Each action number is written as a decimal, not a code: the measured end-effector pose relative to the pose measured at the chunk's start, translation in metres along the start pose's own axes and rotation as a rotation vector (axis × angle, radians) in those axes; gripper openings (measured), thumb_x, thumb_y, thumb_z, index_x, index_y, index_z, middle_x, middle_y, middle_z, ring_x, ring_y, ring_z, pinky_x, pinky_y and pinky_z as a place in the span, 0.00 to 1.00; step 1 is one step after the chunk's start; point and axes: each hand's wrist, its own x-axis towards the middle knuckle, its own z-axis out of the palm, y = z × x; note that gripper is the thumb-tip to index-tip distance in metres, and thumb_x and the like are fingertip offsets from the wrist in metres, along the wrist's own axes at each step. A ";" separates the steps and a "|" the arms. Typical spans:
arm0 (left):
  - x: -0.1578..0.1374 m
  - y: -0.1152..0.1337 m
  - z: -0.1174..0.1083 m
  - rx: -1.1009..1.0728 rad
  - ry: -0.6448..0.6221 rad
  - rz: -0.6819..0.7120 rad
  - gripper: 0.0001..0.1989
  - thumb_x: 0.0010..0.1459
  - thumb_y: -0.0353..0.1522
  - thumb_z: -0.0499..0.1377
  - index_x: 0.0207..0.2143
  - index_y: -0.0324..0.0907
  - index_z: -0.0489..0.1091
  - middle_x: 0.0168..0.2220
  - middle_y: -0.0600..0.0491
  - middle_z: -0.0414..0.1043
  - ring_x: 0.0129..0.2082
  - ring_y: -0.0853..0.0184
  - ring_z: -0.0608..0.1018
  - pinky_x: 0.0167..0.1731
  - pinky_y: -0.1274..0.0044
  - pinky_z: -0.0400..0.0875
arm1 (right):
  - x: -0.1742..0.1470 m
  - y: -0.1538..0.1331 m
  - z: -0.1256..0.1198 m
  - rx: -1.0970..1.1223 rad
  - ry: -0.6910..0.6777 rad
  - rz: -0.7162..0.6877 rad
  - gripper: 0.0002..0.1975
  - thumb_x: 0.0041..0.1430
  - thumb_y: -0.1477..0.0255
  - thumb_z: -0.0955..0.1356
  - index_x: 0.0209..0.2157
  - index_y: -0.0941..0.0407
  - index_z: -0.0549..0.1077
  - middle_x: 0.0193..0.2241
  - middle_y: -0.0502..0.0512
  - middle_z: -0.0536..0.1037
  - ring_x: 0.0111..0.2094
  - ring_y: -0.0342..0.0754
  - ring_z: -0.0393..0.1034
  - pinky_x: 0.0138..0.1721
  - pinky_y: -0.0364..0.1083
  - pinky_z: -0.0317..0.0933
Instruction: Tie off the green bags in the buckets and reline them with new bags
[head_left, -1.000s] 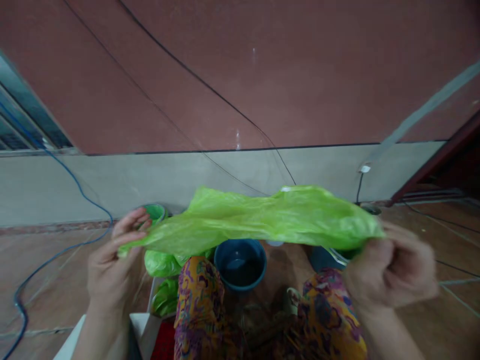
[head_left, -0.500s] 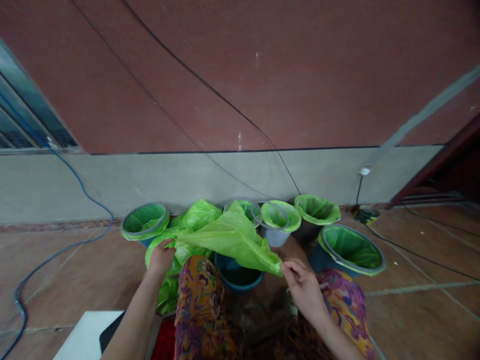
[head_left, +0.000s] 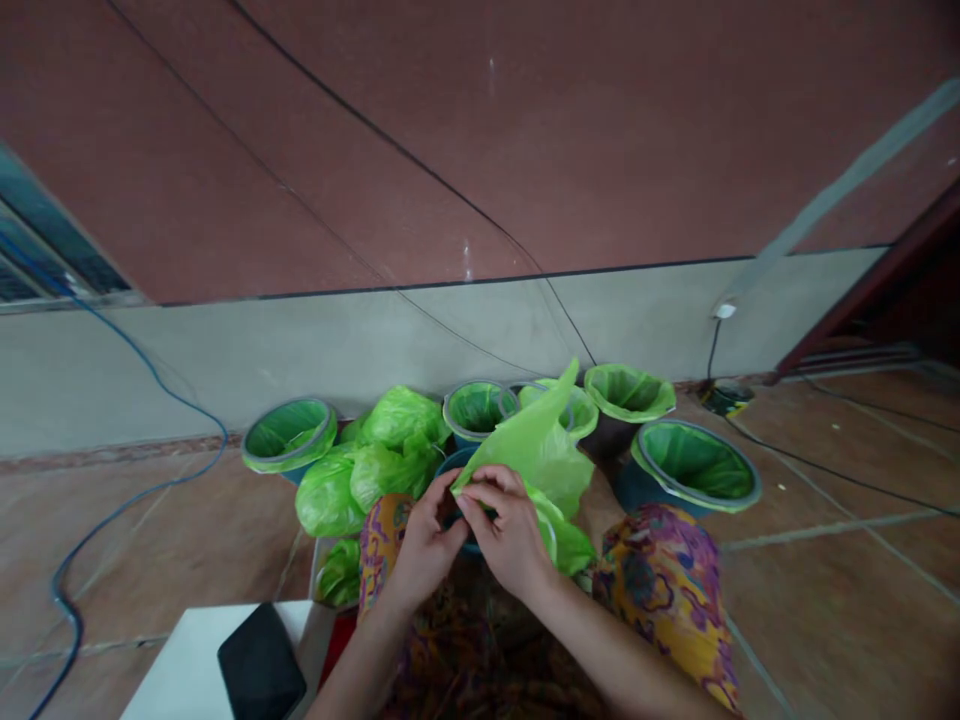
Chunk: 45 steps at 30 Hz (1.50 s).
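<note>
A thin green plastic bag [head_left: 536, 445] hangs loosely from my hands, one corner standing up and the rest drooping to the right. My left hand [head_left: 429, 540] and my right hand [head_left: 508, 530] meet in front of me, fingertips pinched together on the bag's edge. Just behind them, a blue bucket [head_left: 451, 462] between my knees is mostly hidden. To the left lies a heap of puffed green bags [head_left: 394, 450].
Several bag-lined buckets stand along the wall, among them a left one [head_left: 291, 440] and a right one [head_left: 697, 470]. A black phone [head_left: 262, 662] rests on a white surface [head_left: 176, 665] at lower left. A blue cable [head_left: 142, 495] crosses the floor.
Both hands have come together at the middle; before, they were wide apart, with the bag stretched between them. The bag now hangs to the right, and the phone shows more fully.
</note>
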 end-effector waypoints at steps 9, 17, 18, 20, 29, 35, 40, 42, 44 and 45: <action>0.023 -0.003 0.030 0.123 0.231 0.188 0.18 0.58 0.32 0.56 0.51 0.42 0.67 0.47 0.48 0.74 0.44 0.64 0.76 0.44 0.73 0.71 | 0.014 -0.006 -0.010 -0.084 0.079 -0.028 0.09 0.61 0.69 0.66 0.35 0.52 0.78 0.46 0.57 0.72 0.47 0.51 0.66 0.50 0.52 0.63; 0.030 -0.003 0.031 0.158 0.239 0.241 0.19 0.60 0.35 0.54 0.53 0.41 0.65 0.43 0.48 0.75 0.40 0.65 0.77 0.42 0.74 0.71 | 0.018 -0.011 -0.012 -0.096 -0.050 -0.027 0.14 0.63 0.74 0.60 0.43 0.56 0.75 0.58 0.60 0.65 0.57 0.49 0.63 0.59 0.50 0.59; 0.030 -0.004 0.031 0.151 0.232 0.246 0.19 0.60 0.35 0.54 0.53 0.41 0.65 0.44 0.48 0.75 0.41 0.65 0.77 0.43 0.73 0.71 | 0.020 -0.012 -0.014 -0.109 -0.087 -0.028 0.14 0.63 0.74 0.60 0.43 0.57 0.74 0.59 0.60 0.64 0.58 0.48 0.62 0.59 0.50 0.58; 0.031 -0.006 0.029 0.124 0.212 0.248 0.20 0.61 0.36 0.53 0.55 0.42 0.64 0.47 0.48 0.74 0.44 0.64 0.76 0.46 0.72 0.70 | 0.022 -0.014 -0.019 -0.145 -0.177 -0.044 0.14 0.64 0.74 0.59 0.43 0.57 0.74 0.61 0.61 0.60 0.59 0.48 0.61 0.59 0.49 0.58; 0.046 -0.008 0.011 0.255 0.295 0.199 0.18 0.64 0.30 0.46 0.53 0.40 0.66 0.49 0.47 0.74 0.49 0.64 0.75 0.51 0.71 0.68 | 0.029 -0.005 -0.029 -0.302 -0.076 -0.120 0.14 0.63 0.73 0.61 0.48 0.53 0.71 0.56 0.56 0.68 0.50 0.48 0.70 0.50 0.48 0.67; 0.054 -0.004 0.009 0.546 0.256 0.267 0.30 0.55 0.24 0.52 0.61 0.41 0.58 0.52 0.45 0.71 0.51 0.58 0.74 0.52 0.66 0.68 | 0.050 -0.010 -0.025 -0.480 -0.115 -0.250 0.19 0.58 0.78 0.62 0.52 0.54 0.70 0.51 0.58 0.70 0.53 0.52 0.64 0.53 0.53 0.64; 0.064 0.002 0.010 0.682 0.281 0.252 0.35 0.57 0.26 0.53 0.66 0.38 0.46 0.44 0.45 0.75 0.46 0.58 0.76 0.48 0.66 0.71 | 0.066 -0.008 -0.026 -0.611 -0.203 -0.282 0.13 0.62 0.77 0.61 0.43 0.54 0.74 0.37 0.56 0.73 0.41 0.49 0.67 0.43 0.47 0.65; 0.069 0.005 0.013 0.721 0.282 0.221 0.32 0.58 0.27 0.52 0.65 0.38 0.50 0.43 0.45 0.76 0.45 0.59 0.77 0.47 0.67 0.71 | 0.070 -0.007 -0.029 -0.658 -0.204 -0.294 0.12 0.63 0.76 0.60 0.39 0.54 0.75 0.34 0.54 0.73 0.38 0.48 0.67 0.40 0.45 0.64; 0.074 0.005 0.015 0.749 0.283 0.155 0.27 0.60 0.28 0.51 0.62 0.39 0.57 0.43 0.44 0.77 0.43 0.59 0.78 0.45 0.68 0.71 | 0.076 -0.009 -0.034 -0.682 -0.150 -0.283 0.13 0.64 0.75 0.60 0.38 0.54 0.75 0.33 0.54 0.73 0.37 0.47 0.68 0.38 0.44 0.62; 0.076 0.004 0.017 0.751 0.281 0.116 0.25 0.60 0.29 0.51 0.60 0.39 0.60 0.43 0.45 0.77 0.42 0.60 0.79 0.44 0.69 0.72 | 0.080 -0.011 -0.038 -0.676 -0.109 -0.273 0.13 0.64 0.74 0.60 0.39 0.53 0.75 0.34 0.53 0.74 0.37 0.46 0.68 0.38 0.43 0.61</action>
